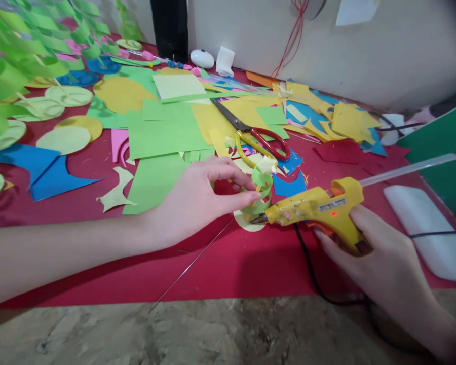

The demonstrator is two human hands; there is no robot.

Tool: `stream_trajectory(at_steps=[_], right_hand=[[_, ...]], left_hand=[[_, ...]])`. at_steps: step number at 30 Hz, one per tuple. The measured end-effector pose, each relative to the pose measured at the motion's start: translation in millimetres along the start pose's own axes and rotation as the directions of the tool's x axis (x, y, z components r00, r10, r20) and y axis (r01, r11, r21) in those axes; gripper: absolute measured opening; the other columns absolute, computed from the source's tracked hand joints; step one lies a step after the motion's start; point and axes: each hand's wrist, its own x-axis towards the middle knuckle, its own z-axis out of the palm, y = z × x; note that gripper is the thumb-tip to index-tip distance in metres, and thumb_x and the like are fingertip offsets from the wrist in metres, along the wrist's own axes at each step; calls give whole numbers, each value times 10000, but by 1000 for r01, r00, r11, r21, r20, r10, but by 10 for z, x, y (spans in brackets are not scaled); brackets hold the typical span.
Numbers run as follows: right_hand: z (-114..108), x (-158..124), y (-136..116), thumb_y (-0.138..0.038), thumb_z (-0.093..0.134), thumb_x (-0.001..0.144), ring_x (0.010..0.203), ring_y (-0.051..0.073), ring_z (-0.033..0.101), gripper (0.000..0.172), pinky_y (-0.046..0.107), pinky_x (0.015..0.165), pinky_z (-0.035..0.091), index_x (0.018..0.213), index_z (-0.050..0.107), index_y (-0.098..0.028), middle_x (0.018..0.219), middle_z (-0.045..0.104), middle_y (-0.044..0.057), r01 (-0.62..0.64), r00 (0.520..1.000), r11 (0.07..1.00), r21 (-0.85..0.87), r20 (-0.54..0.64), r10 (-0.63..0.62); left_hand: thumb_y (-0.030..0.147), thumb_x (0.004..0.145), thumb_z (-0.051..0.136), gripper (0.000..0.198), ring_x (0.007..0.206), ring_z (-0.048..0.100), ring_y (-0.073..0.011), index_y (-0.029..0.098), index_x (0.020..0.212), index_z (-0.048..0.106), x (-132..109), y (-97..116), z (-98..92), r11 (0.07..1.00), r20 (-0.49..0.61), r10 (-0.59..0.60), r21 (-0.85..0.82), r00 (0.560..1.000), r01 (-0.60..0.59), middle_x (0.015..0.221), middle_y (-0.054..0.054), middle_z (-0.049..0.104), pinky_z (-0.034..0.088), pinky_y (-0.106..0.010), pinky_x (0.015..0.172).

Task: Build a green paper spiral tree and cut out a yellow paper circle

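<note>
Left hand [201, 195]: I have thumb and fingers pinching a green paper curl [265, 185], which stands on a pale paper disc [251, 223] near the table's front edge. Right hand [380, 258] is wrapped around the grip of a yellow glue gun [307, 203], red light lit. Its nozzle is at the disc, by the curl's base; I can't tell if it touches. Clear glue stick [410, 170] pokes out the back, black cable [307, 258] hangs below. Just behind the curl: scissors [237, 122], red and yellow handles, lying on paper scraps. Thin metal rod [192, 264] lies in front of the left hand, on the red table [110, 274]. Green sheets [167, 132] behind that hand. Far left, I see curly green paper stems [7, 71] on discs. White block [425, 228] beside the right hand.
</note>
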Motion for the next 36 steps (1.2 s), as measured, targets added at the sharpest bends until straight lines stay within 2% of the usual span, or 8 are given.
stream_trajectory(at_steps=[6, 15, 24, 31, 36], right_hand=[[-9, 8, 0, -268, 561, 721, 466, 122, 353, 209, 244, 390, 279, 658, 370, -210, 601, 403, -19, -4, 1000, 999, 35, 23, 4], [-20, -11, 27, -275, 565, 727, 431, 113, 299, 270, 243, 368, 240, 621, 324, -217, 559, 322, -40, -4, 1000, 999, 38, 12, 3], [-54, 18, -20, -249, 566, 724, 436, 117, 260, 326, 263, 400, 208, 621, 257, -222, 559, 274, -45, 32, 999, 998, -63, -42, -34], [-95, -11, -22, -321, 557, 708, 473, 148, 331, 298, 278, 404, 242, 633, 284, -228, 586, 321, -21, 21, 994, 981, -194, -97, -41], [-205, 61, -61, -377, 487, 736, 515, 162, 422, 270, 281, 388, 260, 641, 292, -217, 706, 485, 38, 99, 989, 942, -321, -75, -130]], left_hand=[[235, 705, 652, 96, 623, 524, -108, 217, 615, 623, -1, 7, 3, 1000, -11, 7, -13, 1000, -7, 709, 58, 610, 392, -190, 601], [216, 706, 653, 87, 603, 514, -104, 201, 624, 629, 8, 9, 0, 1000, -14, 3, 1, 1000, -3, 697, 48, 601, 363, -201, 556], [216, 710, 660, 91, 576, 482, -89, 206, 626, 627, 6, 10, -2, 1000, -10, -9, 16, 1000, 9, 686, 61, 588, 357, -185, 535], [223, 712, 659, 72, 581, 492, -91, 215, 643, 639, 1, 10, -2, 999, -9, -38, 10, 999, 38, 714, 59, 606, 362, -183, 532], [218, 709, 644, 73, 612, 524, -101, 202, 638, 640, 13, 3, 2, 1000, 6, -23, -7, 1000, 23, 718, 48, 615, 381, -186, 562]])
